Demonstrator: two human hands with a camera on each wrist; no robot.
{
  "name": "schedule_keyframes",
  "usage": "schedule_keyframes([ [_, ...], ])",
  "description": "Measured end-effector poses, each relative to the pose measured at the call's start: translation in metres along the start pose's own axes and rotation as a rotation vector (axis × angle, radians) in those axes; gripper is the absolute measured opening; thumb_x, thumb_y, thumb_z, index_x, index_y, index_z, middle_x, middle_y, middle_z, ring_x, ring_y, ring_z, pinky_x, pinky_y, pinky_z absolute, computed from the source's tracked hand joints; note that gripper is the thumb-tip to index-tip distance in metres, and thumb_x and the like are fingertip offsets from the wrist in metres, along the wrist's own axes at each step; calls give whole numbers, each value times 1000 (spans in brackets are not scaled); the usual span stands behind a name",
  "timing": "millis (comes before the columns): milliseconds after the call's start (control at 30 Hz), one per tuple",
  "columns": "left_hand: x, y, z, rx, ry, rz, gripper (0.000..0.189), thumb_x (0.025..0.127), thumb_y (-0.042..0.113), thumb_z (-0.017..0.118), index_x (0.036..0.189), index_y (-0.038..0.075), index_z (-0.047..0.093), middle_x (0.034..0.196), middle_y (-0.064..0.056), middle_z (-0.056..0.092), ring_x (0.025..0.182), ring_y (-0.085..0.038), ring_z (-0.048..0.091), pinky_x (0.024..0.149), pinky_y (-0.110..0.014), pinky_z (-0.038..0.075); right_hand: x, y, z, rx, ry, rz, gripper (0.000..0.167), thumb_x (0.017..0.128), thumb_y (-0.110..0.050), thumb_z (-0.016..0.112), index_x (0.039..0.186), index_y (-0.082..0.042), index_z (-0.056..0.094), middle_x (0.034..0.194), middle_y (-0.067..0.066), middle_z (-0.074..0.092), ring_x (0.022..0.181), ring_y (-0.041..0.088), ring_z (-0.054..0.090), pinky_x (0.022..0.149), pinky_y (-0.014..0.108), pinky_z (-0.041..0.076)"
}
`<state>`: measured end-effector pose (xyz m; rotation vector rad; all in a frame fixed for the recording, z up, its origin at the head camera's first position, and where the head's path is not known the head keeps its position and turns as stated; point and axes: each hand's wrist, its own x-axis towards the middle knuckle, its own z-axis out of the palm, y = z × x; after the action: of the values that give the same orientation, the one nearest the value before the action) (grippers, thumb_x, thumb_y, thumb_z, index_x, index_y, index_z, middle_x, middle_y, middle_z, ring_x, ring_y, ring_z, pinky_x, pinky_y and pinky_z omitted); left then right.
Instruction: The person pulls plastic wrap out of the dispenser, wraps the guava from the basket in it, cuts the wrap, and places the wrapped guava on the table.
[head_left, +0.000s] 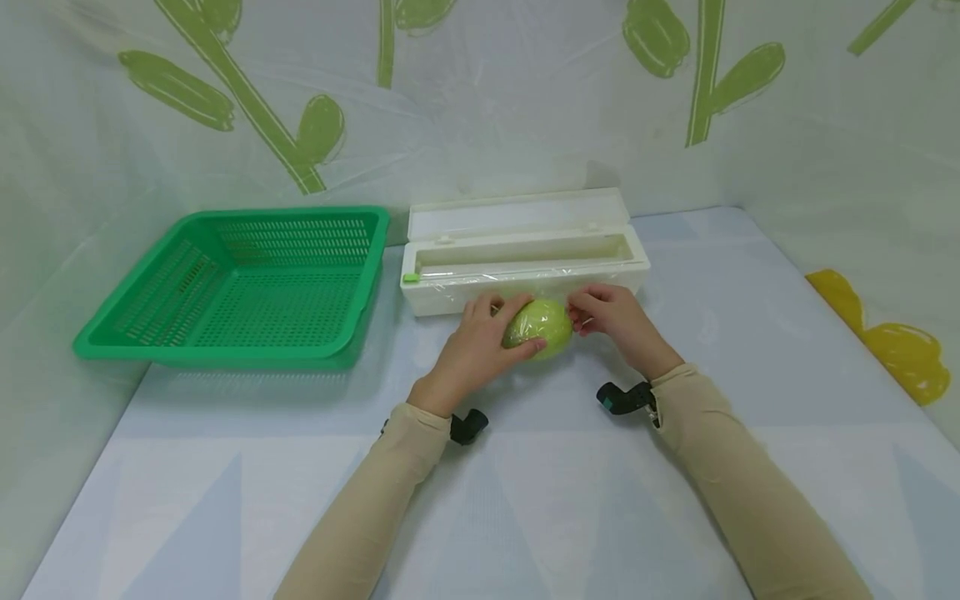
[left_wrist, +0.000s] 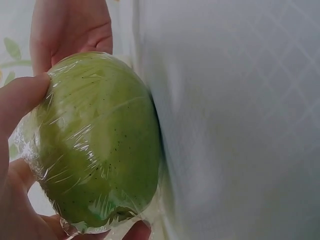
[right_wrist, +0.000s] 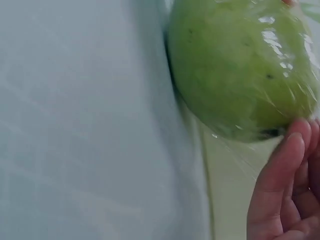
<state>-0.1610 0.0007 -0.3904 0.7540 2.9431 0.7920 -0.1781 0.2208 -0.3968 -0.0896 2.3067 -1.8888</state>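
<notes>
A smooth green fruit [head_left: 551, 323] with dark specks, mango-like in shape, rests on the table, wrapped in shiny cling film [left_wrist: 82, 135]. My left hand [head_left: 480, 346] grips it from the left, thumb on the near side and fingers around the far side. At the fruit's right end, my right hand [head_left: 611, 319] pinches the film between thumb and fingertips. Close up in the right wrist view, those fingertips [right_wrist: 295, 145] touch the wrapped end beside a dark spot, and thin film creases run there. Just behind the fruit stands a white cling film dispenser box [head_left: 525, 287].
The dispenser's lid [head_left: 517, 215] stands raised at the back, and a green slider [head_left: 411, 277] sits at its left end. To the left is a green slotted basket [head_left: 348, 354]. A patterned white cloth [head_left: 487, 150] hangs behind the table [head_left: 540, 508].
</notes>
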Motion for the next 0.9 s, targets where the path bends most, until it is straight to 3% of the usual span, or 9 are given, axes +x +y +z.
schedule_keyframes([
  [167,0,0,0,7,5,8,67,79,64,47,136,31,35,119,-2,37,104,-17,34,70,-33,44,0,1,5,-54,30,-68,34,89,-29,54,103,0,62,91,8,60,81,18,54,69,30,49],
  [300,0,1,-1,5,-1,10,67,79,63,48,136,31,35,120,-3,37,105,-18,34,71,-34,44,-1,0,6,-162,26,-97,36,87,-34,56,108,-5,64,100,5,62,80,17,56,69,30,48],
  [433,-1,1,-2,-1,-5,12,66,79,63,48,135,30,36,119,-3,37,104,-18,34,71,-34,44,-4,-7,10,-407,37,-149,36,88,-38,55,109,-10,65,100,2,59,81,17,55,69,31,46],
  [667,-1,0,-4,6,14,22,66,80,62,48,135,28,37,119,-3,39,103,-18,36,69,-34,45,-18,-31,27,-897,120,-377,26,91,-23,51,102,-5,66,96,7,57,80,20,55,67,34,45],
  [767,-1,-1,-3,18,21,40,65,81,61,47,136,27,37,119,-5,39,104,-19,37,70,-34,44,-23,-33,34,-1013,170,-469,24,90,-18,51,101,-3,65,95,8,57,81,20,55,66,33,46],
  [900,-1,-1,-2,26,27,51,60,86,58,41,136,25,37,117,-5,40,103,-18,38,69,-33,44,-26,-32,39,-1055,178,-592,23,86,-14,55,104,-2,63,97,10,55,83,22,52,66,32,46],
])
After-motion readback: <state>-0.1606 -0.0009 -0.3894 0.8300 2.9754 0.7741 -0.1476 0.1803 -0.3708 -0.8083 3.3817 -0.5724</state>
